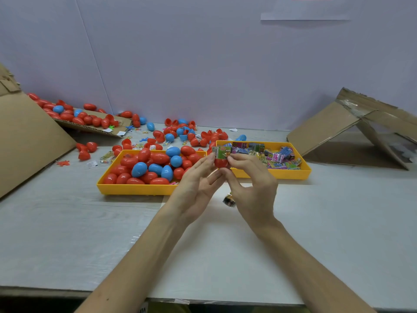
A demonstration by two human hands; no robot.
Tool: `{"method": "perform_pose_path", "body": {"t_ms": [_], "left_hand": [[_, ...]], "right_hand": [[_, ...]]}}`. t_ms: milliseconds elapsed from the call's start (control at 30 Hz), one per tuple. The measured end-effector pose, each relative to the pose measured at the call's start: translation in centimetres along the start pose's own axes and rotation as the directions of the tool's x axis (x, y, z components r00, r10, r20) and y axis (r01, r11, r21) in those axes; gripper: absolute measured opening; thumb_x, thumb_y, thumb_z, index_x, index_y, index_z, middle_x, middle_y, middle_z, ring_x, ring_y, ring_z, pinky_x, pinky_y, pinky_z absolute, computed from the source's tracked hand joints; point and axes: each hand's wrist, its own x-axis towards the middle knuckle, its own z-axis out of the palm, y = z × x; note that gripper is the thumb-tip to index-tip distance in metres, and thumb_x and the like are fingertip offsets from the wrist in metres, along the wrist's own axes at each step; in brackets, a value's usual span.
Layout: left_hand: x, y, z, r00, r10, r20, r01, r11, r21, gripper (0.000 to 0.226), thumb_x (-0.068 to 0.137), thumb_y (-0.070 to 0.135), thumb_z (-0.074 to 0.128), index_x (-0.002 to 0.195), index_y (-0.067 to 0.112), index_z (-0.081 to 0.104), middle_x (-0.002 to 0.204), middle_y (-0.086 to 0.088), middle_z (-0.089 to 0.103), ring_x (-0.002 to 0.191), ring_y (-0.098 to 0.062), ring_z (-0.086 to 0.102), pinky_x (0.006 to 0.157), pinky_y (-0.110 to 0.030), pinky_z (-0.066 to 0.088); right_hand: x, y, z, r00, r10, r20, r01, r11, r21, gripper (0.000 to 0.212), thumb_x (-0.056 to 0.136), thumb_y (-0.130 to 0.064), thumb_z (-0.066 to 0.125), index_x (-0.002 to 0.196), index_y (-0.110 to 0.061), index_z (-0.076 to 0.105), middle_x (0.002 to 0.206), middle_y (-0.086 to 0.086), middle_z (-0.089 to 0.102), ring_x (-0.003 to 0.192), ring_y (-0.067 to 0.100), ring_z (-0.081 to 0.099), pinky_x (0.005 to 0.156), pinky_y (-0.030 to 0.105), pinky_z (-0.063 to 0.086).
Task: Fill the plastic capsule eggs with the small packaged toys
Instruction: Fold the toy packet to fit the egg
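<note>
My left hand [198, 184] holds the slippery red egg half [221, 163]; my right hand [250, 184] pinches the light, crinkly toy packet [222, 152].

Left hand [198, 186] apparently against right hand [250, 184].

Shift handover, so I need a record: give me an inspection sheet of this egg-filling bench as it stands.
Surface: pale grey table.
Job's things: left yellow tray holds closed red and blue eggs; right yellow tray holds toy packets; red egg half and green toy packet held together before the trays.
Clutter: loose eggs and halves behind the trays; a small packet on the table under the right hand.
Grippers: left hand pinches the red egg half; right hand pinches the green toy packet.
Cables: nothing seen.
Surroundings: left cardboard flap; right cardboard flap; plain wall behind.
</note>
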Motion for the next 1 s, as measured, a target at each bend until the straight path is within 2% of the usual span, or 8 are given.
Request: {"method": "perform_pose_path", "body": {"t_ms": [267,400,467,600,833,1000], "left_hand": [[-0.02,0.03,-0.22,1.0,0.01,-0.016,-0.008,0.997,0.076,0.029,0.092,0.026,0.069,0.114,0.008,0.071,0.119,-0.013,0.072,0.106,-0.02,0.071,0.085,-0.028,0.058],[0.08,-0.02,-0.18,0.999,0.033,-0.023,-0.032,0.997,0.071,0.028,0.089,0.025,0.07,0.112,0.01,0.071,0.115,-0.012,0.074,0.104,-0.019,0.073,0.081,-0.026,0.059],[0.12,-0.03,-0.25,0.999,0.029,-0.023,-0.027,0.998,0.053,0.026,0.087,0.023,0.071,0.11,0.011,0.072,0.113,-0.011,0.074,0.101,-0.019,0.073,0.081,-0.026,0.059],[0.17,-0.11,-0.41,1.0,0.0,-0.011,0.0,1.0,0.02,0.03,0.089,0.021,0.069,0.116,0.008,0.068,0.118,-0.013,0.072,0.104,-0.02,0.072,0.086,-0.028,0.059],[0.26,-0.17,-0.42,1.0,-0.016,-0.003,0.016,1.0,0.008,0.018,0.089,0.018,0.068,0.102,0.01,0.075,0.111,-0.012,0.074,0.099,-0.02,0.073,0.084,-0.028,0.06],[0.21,-0.33,-0.25,1.0,-0.011,-0.018,0.012,1.0,0.008,0.018,0.088,0.02,0.067,0.097,0.011,0.079,0.105,-0.01,0.076,0.095,-0.018,0.074,0.08,-0.028,0.06]], "right_hand": [[-0.05,-0.2,-0.12,1.0,0.021,0.008,-0.021,1.0,0.007,0.019,0.08,-0.009,0.083,0.095,-0.003,0.074,0.098,0.004,0.073,0.094,0.018,0.07,0.08,0.045,0.057],[0.05,-0.16,-0.06,0.999,0.024,0.048,-0.026,0.999,0.031,0.031,0.084,-0.006,0.08,0.114,-0.005,0.071,0.107,0.001,0.071,0.102,0.013,0.066,0.092,0.028,0.053],[0.01,-0.04,0.03,0.998,0.02,0.053,-0.021,1.0,0.023,0.032,0.085,-0.005,0.079,0.117,-0.005,0.072,0.11,0.003,0.07,0.105,0.012,0.065,0.095,0.021,0.05],[-0.15,0.4,0.04,0.999,0.018,0.035,-0.019,0.999,0.038,0.024,0.087,-0.005,0.077,0.111,-0.003,0.076,0.108,0.003,0.072,0.102,0.014,0.067,0.091,0.024,0.053],[-0.26,0.51,0.01,0.999,0.015,0.028,-0.017,0.998,0.064,0.024,0.085,0.001,0.078,0.109,-0.003,0.077,0.103,0.006,0.072,0.096,0.016,0.068,0.084,0.027,0.056],[0.0,-0.19,-0.06,0.998,0.06,0.025,-0.061,0.997,0.044,0.03,0.085,-0.005,0.079,0.114,-0.004,0.074,0.105,0.004,0.073,0.099,0.014,0.068,0.09,0.026,0.054]]}}
